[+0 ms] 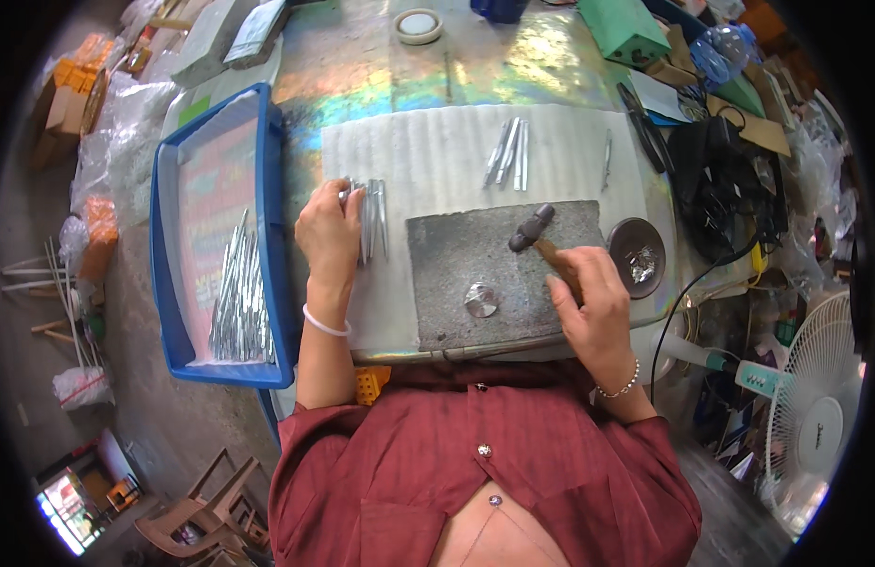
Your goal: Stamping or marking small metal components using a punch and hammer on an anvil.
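My right hand [593, 302] is wrapped round the wooden handle of a small hammer [534, 229], its dark head raised over the right part of a rough grey pad [447, 250]. A shiny round metal piece [481, 300] lies on that pad, below and left of the hammer head. My left hand [329, 231] is closed, with thumb and fingers pinched at the upper end of a row of thin silvery metal rods [372, 217]. The pinched rod is mostly hidden by the fingers. Both lie over a white foam sheet [437, 142].
Left stands a blue tray [277, 326] with a heap of metal rods [241, 302]. More rods [511, 156] lie farther up the sheet. Right of the pad sits a dark bowl [657, 274] of small shiny bits. Beyond are black tongs [645, 128], a cable and a white fan [815, 406].
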A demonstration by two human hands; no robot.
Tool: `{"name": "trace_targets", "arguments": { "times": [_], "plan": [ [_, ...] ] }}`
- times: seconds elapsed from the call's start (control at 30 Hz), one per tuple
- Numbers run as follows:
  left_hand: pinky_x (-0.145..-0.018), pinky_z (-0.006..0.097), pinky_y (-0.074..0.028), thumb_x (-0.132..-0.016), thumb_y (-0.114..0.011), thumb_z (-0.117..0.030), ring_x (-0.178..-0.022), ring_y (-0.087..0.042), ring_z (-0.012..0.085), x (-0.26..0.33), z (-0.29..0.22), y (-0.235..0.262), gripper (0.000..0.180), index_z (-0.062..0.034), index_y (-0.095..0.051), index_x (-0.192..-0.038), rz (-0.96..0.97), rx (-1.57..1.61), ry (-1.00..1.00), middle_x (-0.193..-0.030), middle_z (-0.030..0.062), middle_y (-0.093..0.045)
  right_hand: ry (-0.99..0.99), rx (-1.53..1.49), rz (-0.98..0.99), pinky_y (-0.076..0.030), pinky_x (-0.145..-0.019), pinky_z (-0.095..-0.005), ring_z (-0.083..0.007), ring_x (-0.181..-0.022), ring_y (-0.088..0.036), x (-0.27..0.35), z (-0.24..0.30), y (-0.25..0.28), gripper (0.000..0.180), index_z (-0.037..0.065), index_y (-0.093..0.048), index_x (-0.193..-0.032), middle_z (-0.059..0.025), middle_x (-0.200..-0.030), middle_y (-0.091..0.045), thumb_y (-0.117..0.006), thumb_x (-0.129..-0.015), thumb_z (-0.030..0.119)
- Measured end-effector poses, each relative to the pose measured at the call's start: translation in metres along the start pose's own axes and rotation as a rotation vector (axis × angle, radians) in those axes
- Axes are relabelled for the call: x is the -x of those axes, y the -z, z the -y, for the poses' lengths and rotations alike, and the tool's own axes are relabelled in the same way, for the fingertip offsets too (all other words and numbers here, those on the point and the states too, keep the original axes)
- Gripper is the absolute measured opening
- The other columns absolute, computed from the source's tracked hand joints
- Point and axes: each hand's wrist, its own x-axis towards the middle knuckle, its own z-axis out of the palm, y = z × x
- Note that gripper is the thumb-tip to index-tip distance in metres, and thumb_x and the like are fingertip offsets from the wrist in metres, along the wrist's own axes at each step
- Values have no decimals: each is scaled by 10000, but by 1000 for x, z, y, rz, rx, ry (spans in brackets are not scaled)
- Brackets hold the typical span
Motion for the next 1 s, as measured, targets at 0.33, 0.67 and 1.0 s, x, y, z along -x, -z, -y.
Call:
{"name": "trace_targets", "arguments": {
  "times": [0.33, 0.67, 1.0],
  "plan": [
    [-679, 348, -497, -785, -699, -212, -722, -642, 272, -46, -105, -25, 216, -14, -674, -866, 427, 393, -205, -814, 152, -664, -39, 307, 124, -489, -719, -365, -264, -886, -537, 6, -11, -5, 488, -9, -483, -1151, -126, -999, -501, -652, -695, 43],
    [-672, 357, -508, -719, -726, -295, -683, -657, 248, -82, -120, -103, 308, 8, -700, -772, 825, 142, -150, -730, 155, -678, -192, -227, 43, -496, -697, -414, -349, -849, -611, 30, -37, 10, 364, 5, -463, -1145, -195, -996, -540, -545, -791, -3],
    [-601, 216, -451, -879, -614, -71, -627, -556, 95, -22, -119, 21, 107, 14, -570, -834, 366, 780, -7, -688, 25, -563, -653, -407, -369, -434, -650, -210, -49, -715, -527, 40, -112, 60, 106, 2, -599, -941, 18, -781, -576, -590, -838, 24]
  ]
}}
